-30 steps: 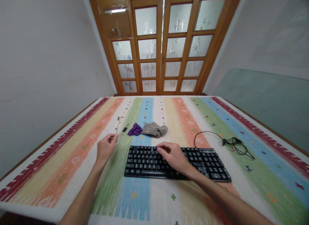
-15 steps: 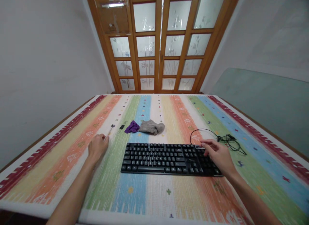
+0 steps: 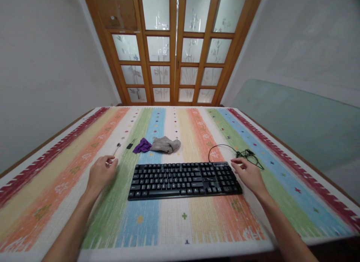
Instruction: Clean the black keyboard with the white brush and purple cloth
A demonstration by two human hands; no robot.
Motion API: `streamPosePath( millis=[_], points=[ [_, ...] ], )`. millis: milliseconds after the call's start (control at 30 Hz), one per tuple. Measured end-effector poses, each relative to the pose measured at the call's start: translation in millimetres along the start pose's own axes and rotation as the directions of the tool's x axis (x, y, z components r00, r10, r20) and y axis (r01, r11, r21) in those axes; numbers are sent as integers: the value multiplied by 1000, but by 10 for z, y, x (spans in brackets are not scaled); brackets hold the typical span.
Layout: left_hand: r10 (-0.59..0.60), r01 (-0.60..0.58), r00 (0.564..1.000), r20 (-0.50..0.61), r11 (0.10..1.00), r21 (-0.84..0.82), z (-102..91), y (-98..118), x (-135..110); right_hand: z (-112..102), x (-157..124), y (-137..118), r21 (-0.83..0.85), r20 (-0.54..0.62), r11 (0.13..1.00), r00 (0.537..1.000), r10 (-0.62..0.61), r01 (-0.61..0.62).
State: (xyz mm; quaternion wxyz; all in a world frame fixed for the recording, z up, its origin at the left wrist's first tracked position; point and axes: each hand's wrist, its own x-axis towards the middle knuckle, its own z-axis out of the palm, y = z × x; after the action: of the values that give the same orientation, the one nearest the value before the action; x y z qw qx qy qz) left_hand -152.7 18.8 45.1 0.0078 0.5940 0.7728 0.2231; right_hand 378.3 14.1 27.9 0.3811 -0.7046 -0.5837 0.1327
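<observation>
My left hand [image 3: 103,172] rests at the left, its thumb and fingers curled together at the handle of a toothbrush [image 3: 116,149]. The brush's dark head points away from me, and the handle's lower part is hidden by the fingers. Between my hands lies a black keyboard [image 3: 184,181], keys up. My right hand [image 3: 249,173] is just beyond the keyboard's right end, fingers loosely bent and apart, with nothing visible in it. Its fingertips are close to the upper right corner of the keyboard.
A purple cloth [image 3: 143,145] and a grey cloth [image 3: 165,145] lie crumpled behind the keyboard. Left of them is a small black object [image 3: 129,146]. The keyboard's bundled cable [image 3: 247,154] lies beyond my right hand. A striped tablecloth [image 3: 184,226] covers the table.
My right hand has moved off the number pad to the keyboard's right side. My left hand covers more of the brush handle. The view has shifted, moving everything leftward in the picture.
</observation>
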Motion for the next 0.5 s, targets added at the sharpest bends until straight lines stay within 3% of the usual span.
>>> streamPosePath(
  millis=[233,500],
  points=[
    [52,-12,974,219,984,-176,146,309,-346,107,-104,113,-265,115,962,992,-42,71],
    [146,-104,945,292,982,-156,186,484,-454,148,-187,69,-544,178,827,983,-53,143]
  ],
)
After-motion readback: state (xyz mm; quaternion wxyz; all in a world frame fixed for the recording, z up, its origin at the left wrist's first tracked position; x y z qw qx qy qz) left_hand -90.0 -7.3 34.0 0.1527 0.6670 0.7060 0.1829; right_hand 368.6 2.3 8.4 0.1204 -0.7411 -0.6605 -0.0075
